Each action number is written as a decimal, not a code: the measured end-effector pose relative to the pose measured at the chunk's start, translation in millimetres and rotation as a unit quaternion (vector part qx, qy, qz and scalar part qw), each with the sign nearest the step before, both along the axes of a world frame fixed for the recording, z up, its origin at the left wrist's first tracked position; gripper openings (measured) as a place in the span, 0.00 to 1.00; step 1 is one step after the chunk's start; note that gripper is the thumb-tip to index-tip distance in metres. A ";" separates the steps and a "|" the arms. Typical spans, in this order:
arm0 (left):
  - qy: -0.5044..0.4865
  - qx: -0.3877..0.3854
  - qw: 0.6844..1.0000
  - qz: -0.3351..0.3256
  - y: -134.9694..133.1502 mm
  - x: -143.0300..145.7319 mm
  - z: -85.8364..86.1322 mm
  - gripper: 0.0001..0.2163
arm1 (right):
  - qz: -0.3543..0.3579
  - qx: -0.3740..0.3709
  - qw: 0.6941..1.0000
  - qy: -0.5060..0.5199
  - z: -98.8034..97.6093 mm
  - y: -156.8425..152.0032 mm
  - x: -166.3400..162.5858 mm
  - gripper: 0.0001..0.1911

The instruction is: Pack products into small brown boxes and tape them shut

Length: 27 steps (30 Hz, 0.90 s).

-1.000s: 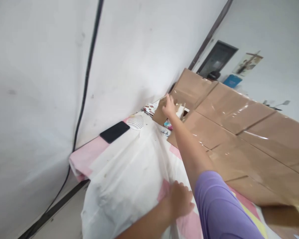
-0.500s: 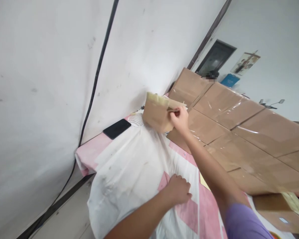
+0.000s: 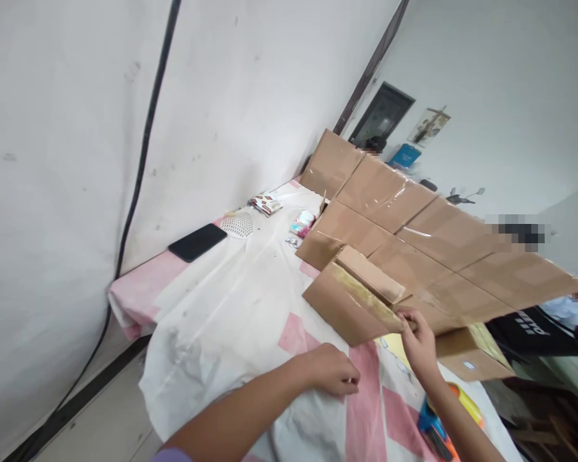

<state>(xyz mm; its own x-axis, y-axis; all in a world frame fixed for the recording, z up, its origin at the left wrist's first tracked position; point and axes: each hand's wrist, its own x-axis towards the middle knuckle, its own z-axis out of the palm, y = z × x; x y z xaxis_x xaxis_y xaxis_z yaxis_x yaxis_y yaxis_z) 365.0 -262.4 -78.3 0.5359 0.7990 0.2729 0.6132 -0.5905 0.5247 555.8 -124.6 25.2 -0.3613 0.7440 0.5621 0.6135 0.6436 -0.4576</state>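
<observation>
My right hand (image 3: 418, 337) pinches the corner of a small brown cardboard box (image 3: 347, 308), which has yellowish tape along its edge and a flap raised on the far side. The box is tilted over the cloth in front of a wall of stacked cartons. Lower and to the left, my left hand (image 3: 334, 371) lies on the white and pink tablecloth (image 3: 250, 314) with its fingers curled and nothing visible in them. Partly behind my right forearm is a tape dispenser (image 3: 431, 423) in blue and orange with a yellow roll. A yellow sheet (image 3: 394, 350) lies beneath the box's near corner.
Large taped cartons (image 3: 404, 240) line the right side. A black phone (image 3: 197, 242), a white perforated piece (image 3: 238, 224) and small packets (image 3: 303, 222) lie along the back. Another box (image 3: 467, 356) stands at the right edge. People are partly visible beyond the cartons.
My right hand has brought the small box from the back of the table toward me and to the right. Packets behind it are now uncovered. The view has shifted right.
</observation>
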 end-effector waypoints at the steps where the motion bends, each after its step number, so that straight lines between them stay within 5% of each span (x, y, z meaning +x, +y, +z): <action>1: -0.001 0.017 1.000 0.004 0.9 -0.3 -1.3 0.09 | -0.014 -0.010 1.000 -0.025 2.0 1.0 4.9 0.17; 5: 0.004 0.043 0.999 0.033 5.2 -5.4 -1.9 0.11 | -0.045 0.088 0.988 -0.119 36.3 -3.6 -1.2 0.27; 8: 0.010 0.052 0.997 0.050 5.0 -8.3 3.0 0.12 | -0.069 0.193 0.968 -0.146 70.0 -24.3 -34.8 0.23; 10: 0.011 0.052 0.997 0.058 3.9 -10.9 8.0 0.12 | -0.016 0.218 0.965 -0.143 81.2 -46.6 -72.8 0.17; 14: 0.017 0.014 0.995 0.093 2.3 -22.1 18.1 0.15 | 0.116 0.199 0.937 -0.261 66.3 -82.9 -176.1 0.15; 18: 0.020 -0.006 0.993 0.112 0.2 -32.0 20.0 0.15 | -0.020 0.146 0.907 -0.394 39.5 -69.4 -265.1 0.26; 21: 0.041 -0.017 0.993 0.107 -0.3 -30.8 14.9 0.12 | -0.072 0.029 0.842 -0.534 29.6 -44.4 -285.5 0.16; 24: 0.071 -0.056 0.993 0.079 1.4 -24.6 7.9 0.12 | -0.047 0.023 0.763 -0.644 25.0 -31.6 -275.5 0.11; 27: 0.054 -0.082 0.993 0.060 2.4 -16.6 2.4 0.14 | -0.013 0.025 0.753 -0.657 21.3 -30.0 -278.4 0.12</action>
